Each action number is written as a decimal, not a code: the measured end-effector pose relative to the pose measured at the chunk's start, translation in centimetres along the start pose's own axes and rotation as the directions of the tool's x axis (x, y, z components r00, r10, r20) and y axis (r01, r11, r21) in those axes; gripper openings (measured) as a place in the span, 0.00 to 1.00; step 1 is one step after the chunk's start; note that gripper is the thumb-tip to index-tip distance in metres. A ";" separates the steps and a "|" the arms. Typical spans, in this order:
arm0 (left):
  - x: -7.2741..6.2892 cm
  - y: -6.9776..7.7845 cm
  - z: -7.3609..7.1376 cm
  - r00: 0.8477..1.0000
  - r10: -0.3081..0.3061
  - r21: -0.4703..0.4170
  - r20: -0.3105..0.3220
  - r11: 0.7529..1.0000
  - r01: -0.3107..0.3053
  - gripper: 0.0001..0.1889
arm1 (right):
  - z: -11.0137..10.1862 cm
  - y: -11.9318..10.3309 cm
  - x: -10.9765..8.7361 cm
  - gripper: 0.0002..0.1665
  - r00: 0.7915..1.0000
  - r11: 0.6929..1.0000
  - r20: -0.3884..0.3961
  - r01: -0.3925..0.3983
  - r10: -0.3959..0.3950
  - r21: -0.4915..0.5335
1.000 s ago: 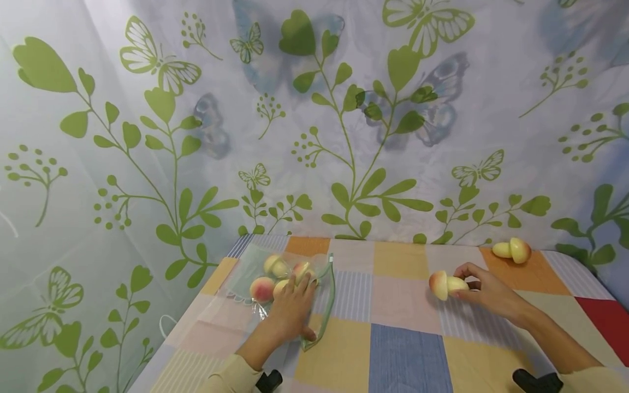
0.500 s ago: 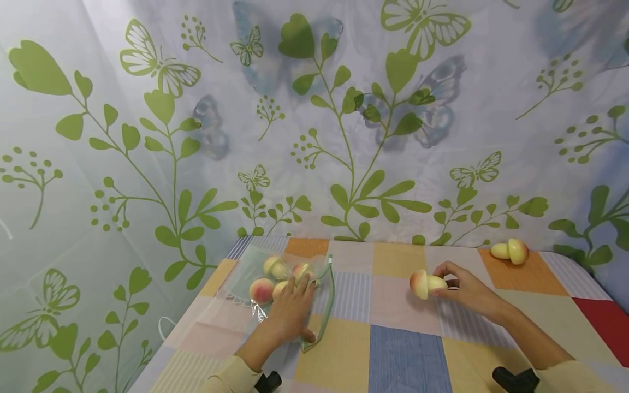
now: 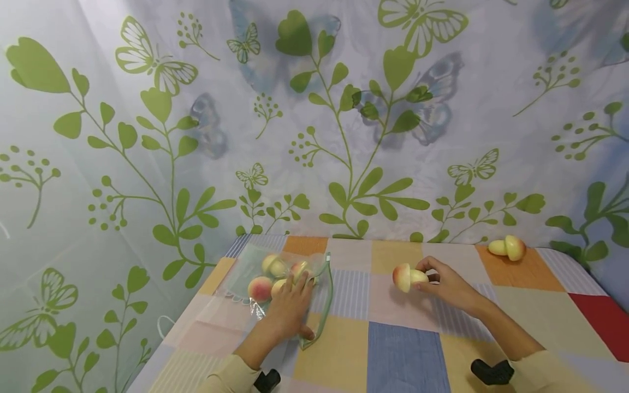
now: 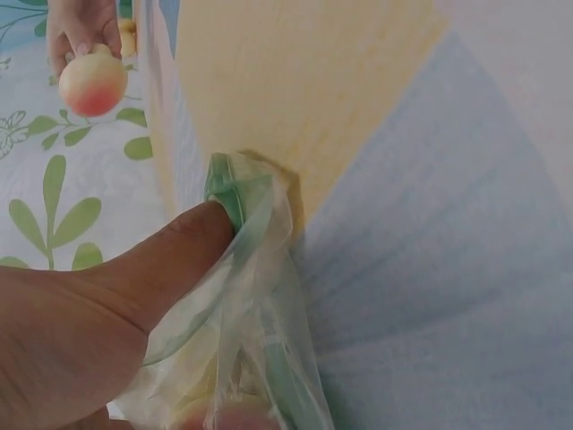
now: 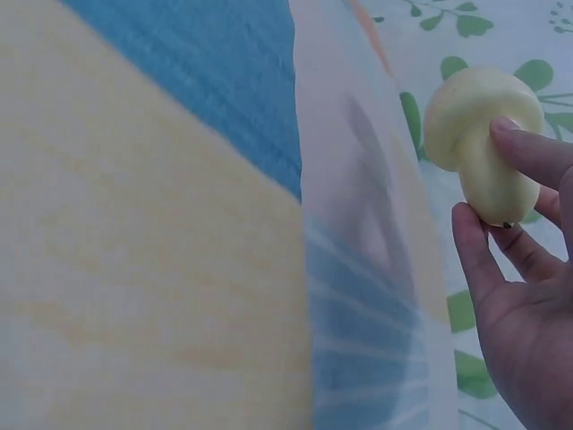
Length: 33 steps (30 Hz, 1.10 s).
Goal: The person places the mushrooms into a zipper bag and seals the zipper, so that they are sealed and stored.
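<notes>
In the head view, my right hand (image 3: 449, 284) pinches a toy mushroom (image 3: 404, 278) by its pale stem, the red-tinged cap pointing left. The right wrist view shows thumb and fingers around the stem of this mushroom (image 5: 483, 116). My left hand (image 3: 290, 311) lies with fingers spread over a clear zip bag (image 3: 245, 267) with a green edge. Through the plastic show a mushroom (image 3: 274, 266) and a round, red-tinged piece (image 3: 260, 289), with more partly under the fingers. Close up, the left thumb (image 4: 175, 260) presses the bag's green edge (image 4: 228, 188).
Another toy mushroom (image 3: 508, 248) lies at the back right of the table. A patchwork cloth (image 3: 403, 355) covers the tabletop. Behind it hangs a curtain (image 3: 344, 136) printed with leaves and butterflies, close along the far edge.
My right hand has carried the mushroom leftward across the table, closer to the bag. The left hand stays in place on the bag.
</notes>
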<state>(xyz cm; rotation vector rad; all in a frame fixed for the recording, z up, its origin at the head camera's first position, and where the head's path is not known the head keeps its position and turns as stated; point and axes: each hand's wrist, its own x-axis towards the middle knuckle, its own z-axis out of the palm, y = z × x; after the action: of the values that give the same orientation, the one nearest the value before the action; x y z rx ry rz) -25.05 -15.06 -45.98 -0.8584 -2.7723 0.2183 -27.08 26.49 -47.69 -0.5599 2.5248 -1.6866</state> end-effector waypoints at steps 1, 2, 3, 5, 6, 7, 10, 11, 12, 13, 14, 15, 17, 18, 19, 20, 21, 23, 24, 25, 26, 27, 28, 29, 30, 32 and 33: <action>0.0 0.0 0.0 1.000 -0.001 -0.004 0.000 1.000 0.001 0.65 | 0.2 0.0 0.2 0.23 1.000 1.000 -0.002 0.006 -0.006 0.005; 0.0 0.1 0.0 1.000 -0.001 -0.007 0.000 1.000 0.001 0.65 | 0.4 0.0 0.3 0.23 1.000 1.000 -0.006 0.009 -0.009 0.007; 0.0 0.1 0.0 1.000 -0.001 -0.005 0.004 1.000 0.001 0.66 | 0.6 0.0 0.4 0.23 1.000 1.000 -0.009 0.011 -0.011 0.011; 0.1 0.1 0.0 1.000 0.002 -0.005 0.008 1.000 -0.002 0.65 | 1.0 0.1 0.8 0.23 1.000 1.000 -0.012 0.021 -0.021 0.008; 0.1 0.1 0.0 1.000 0.003 -0.006 0.009 1.000 -0.003 0.65 | 1.3 0.1 1.0 0.23 1.000 1.000 -0.014 0.021 -0.021 0.007; 0.1 0.1 0.0 1.000 0.004 -0.009 0.008 1.000 -0.004 0.65 | 1.5 0.1 1.2 0.23 1.000 1.000 -0.017 0.022 -0.021 0.007; 0.1 0.2 -0.1 1.000 0.007 -0.006 0.003 1.000 -0.007 0.65 | 2.2 0.0 1.8 0.24 0.999 1.000 -0.029 0.022 -0.022 0.001; 0.2 0.1 -0.2 1.000 0.008 -0.003 0.000 1.000 -0.008 0.65 | 2.5 0.0 2.0 0.24 0.999 1.000 -0.035 0.022 -0.022 0.001; 0.2 0.1 -0.2 1.000 0.011 0.000 -0.005 1.000 -0.011 0.65 | 2.8 -0.2 2.2 0.24 0.999 1.000 -0.037 0.022 -0.021 0.009; 0.2 0.1 -0.2 1.000 0.013 0.000 -0.007 1.000 -0.013 0.65 | 3.1 -0.3 2.4 0.24 0.999 1.000 -0.042 0.021 -0.021 0.015; 0.2 0.1 -0.3 1.000 0.014 0.001 -0.007 1.000 -0.014 0.65 | 3.5 -0.4 2.6 0.23 0.999 1.000 -0.042 0.025 -0.024 0.019; 0.2 0.0 -0.3 1.000 0.014 0.000 -0.006 1.000 -0.014 0.64 | 3.8 -0.5 2.8 0.23 0.999 0.999 -0.045 0.025 -0.024 0.025; 0.1 0.0 -0.3 1.000 0.012 0.000 -0.003 1.000 -0.012 0.64 | 4.5 -0.7 3.3 0.23 0.999 0.999 -0.039 0.038 -0.036 0.034; 0.0 -0.1 -0.2 1.000 0.011 -0.003 -0.003 1.000 -0.011 0.64 | 4.9 -0.8 3.5 0.23 0.998 0.998 -0.036 0.045 -0.044 0.033; -0.1 -0.1 -0.2 1.000 0.010 -0.002 -0.003 1.000 -0.010 0.64 | 5.2 -0.9 3.6 0.23 0.998 0.998 -0.034 0.051 -0.050 0.032; -0.1 -0.1 -0.1 1.000 0.012 0.001 -0.003 1.000 -0.012 0.65 | 5.5 -0.9 3.8 0.22 0.998 0.998 -0.030 0.058 -0.057 0.026; -0.2 -0.1 -0.1 1.000 0.015 0.005 -0.006 1.000 -0.015 0.65 | 5.8 -1.0 3.9 0.22 0.998 0.998 -0.029 0.061 -0.061 0.019; -0.2 -0.1 0.0 1.000 0.021 0.013 -0.016 1.000 -0.021 0.65 | 6.3 -1.1 4.3 0.21 0.997 0.997 -0.020 0.074 -0.073 0.012; -0.2 -0.1 0.1 1.000 0.024 0.015 -0.018 1.000 -0.024 0.65 | 6.6 -1.1 4.4 0.20 0.997 0.997 -0.016 0.077 -0.077 0.011; -0.2 -0.1 0.1 0.999 0.026 0.016 -0.019 1.000 -0.026 0.65 | 6.8 -1.2 4.6 0.20 0.997 0.997 -0.014 0.079 -0.079 0.007; -0.2 -0.1 0.0 0.999 0.027 0.017 -0.017 1.000 -0.027 0.65 | 7.0 -1.3 4.7 0.20 0.996 0.996 -0.015 0.085 -0.084 0.005; -0.2 -0.1 0.0 1.000 0.026 0.015 -0.016 1.000 -0.026 0.65 | 7.3 -1.5 4.9 0.20 0.996 0.996 -0.014 0.091 -0.091 0.006; -0.2 -0.1 -0.1 1.000 0.025 0.014 -0.014 1.000 -0.024 0.65 | 7.5 -1.6 5.0 0.20 0.995 0.995 -0.014 0.095 -0.095 0.007; -0.2 -0.1 -0.1 1.000 0.025 0.014 -0.012 1.000 -0.025 0.65 | 7.8 -1.7 5.1 0.20 0.995 0.995 -0.015 0.097 -0.097 0.005; -0.2 0.0 -0.2 1.000 0.024 0.011 -0.010 1.000 -0.024 0.65 | 8.1 -1.8 5.3 0.20 0.995 0.995 -0.015 0.097 -0.097 0.005; -0.2 0.1 -0.4 1.000 0.022 0.007 -0.003 1.000 -0.022 0.65 | 8.8 -2.0 5.6 0.21 0.995 0.995 -0.009 0.094 -0.094 0.009; -0.2 0.1 -0.5 1.000 0.021 0.004 -0.001 1.000 -0.021 0.65 | 9.1 -2.1 5.7 0.21 0.996 0.996 -0.004 0.094 -0.094 0.010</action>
<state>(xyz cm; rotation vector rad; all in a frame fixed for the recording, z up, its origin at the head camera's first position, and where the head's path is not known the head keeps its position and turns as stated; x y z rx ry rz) -24.70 -15.06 -45.57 -0.8866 -2.7624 0.2276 -29.63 15.90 -48.62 -0.6855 2.5279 -1.7309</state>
